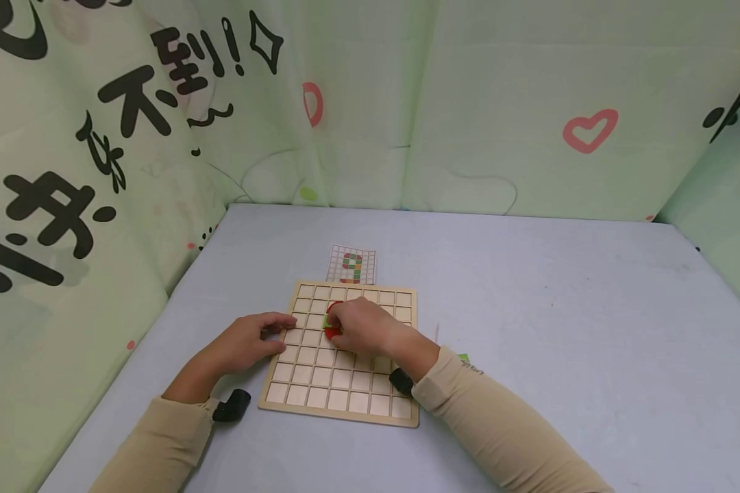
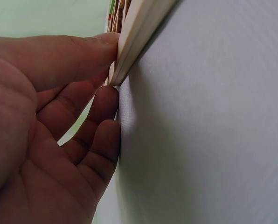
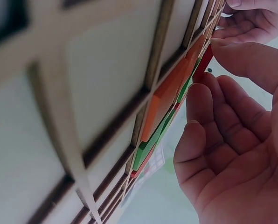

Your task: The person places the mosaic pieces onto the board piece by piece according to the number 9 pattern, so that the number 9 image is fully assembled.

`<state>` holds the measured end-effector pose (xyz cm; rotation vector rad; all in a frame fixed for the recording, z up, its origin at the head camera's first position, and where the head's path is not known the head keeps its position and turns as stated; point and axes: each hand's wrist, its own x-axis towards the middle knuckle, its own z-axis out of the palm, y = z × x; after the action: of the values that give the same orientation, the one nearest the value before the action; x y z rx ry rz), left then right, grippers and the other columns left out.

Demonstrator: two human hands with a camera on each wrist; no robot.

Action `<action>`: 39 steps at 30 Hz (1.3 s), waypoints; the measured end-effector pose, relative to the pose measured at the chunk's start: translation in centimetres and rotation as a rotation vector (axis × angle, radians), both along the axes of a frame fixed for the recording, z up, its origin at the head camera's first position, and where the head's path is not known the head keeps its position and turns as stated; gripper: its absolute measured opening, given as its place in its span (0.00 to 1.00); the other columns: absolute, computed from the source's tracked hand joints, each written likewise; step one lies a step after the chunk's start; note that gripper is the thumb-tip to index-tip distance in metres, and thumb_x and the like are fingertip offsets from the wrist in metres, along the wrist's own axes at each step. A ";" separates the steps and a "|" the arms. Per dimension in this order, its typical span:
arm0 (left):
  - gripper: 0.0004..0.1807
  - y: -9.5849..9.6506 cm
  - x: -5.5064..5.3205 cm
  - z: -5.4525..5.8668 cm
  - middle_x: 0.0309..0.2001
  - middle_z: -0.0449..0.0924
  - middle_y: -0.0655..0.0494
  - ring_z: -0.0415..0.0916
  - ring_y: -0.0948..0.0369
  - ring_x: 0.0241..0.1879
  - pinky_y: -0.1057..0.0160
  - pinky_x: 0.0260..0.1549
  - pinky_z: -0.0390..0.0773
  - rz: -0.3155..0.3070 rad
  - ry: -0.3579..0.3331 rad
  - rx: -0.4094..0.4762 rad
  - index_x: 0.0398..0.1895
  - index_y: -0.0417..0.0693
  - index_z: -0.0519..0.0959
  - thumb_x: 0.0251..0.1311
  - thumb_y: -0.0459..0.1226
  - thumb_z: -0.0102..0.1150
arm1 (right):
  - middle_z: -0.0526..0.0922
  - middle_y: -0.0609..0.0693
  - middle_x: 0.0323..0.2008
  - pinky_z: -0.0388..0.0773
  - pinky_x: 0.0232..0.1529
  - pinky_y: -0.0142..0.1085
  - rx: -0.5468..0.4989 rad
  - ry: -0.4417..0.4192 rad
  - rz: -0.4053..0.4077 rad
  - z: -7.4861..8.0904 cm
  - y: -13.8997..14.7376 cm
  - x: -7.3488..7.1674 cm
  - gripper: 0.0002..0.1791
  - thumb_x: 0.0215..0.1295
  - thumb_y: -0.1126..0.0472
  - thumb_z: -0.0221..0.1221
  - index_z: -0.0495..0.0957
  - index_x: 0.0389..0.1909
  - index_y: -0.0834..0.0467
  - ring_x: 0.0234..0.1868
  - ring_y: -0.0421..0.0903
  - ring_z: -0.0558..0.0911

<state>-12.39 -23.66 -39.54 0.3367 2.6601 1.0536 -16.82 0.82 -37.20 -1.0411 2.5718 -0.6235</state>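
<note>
A wooden grid board (image 1: 308, 397) with square cells lies on the table. My right hand (image 1: 366, 327) is over its upper middle and pinches a small red piece (image 3: 205, 58) between thumb and fingertips, at the board's surface. Close by in the cells sit an orange piece (image 3: 169, 91), a green piece (image 3: 146, 150) and more red, partly hidden by the hand in the head view. At the board's left edge, my left hand (image 1: 243, 344) touches the wooden frame (image 2: 135, 35) with its thumb and fingertips, fingers loosely bent and spread.
A printed card (image 1: 352, 265) with a coloured grid pattern lies just beyond the board's far edge. Part of a green piece (image 1: 464, 357) shows beside the right sleeve. Black wrist cameras sit near both cuffs. A pale curtain (image 1: 469, 103) surrounds the white table (image 1: 561, 329).
</note>
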 end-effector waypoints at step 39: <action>0.22 0.1 0.1 0.0 0.59 0.78 0.49 0.71 0.48 0.61 0.46 0.60 0.69 0.012 0.002 -0.007 0.62 0.42 0.77 0.64 0.32 0.63 | 0.81 0.44 0.30 0.75 0.38 0.35 0.060 0.072 0.073 -0.1 -0.3 0.0 0.03 0.65 0.60 0.65 0.84 0.37 0.55 0.32 0.43 0.77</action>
<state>-12.31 -23.51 -39.55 0.3216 2.6703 1.0475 -16.87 0.51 -37.31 -1.1519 2.5829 -0.4953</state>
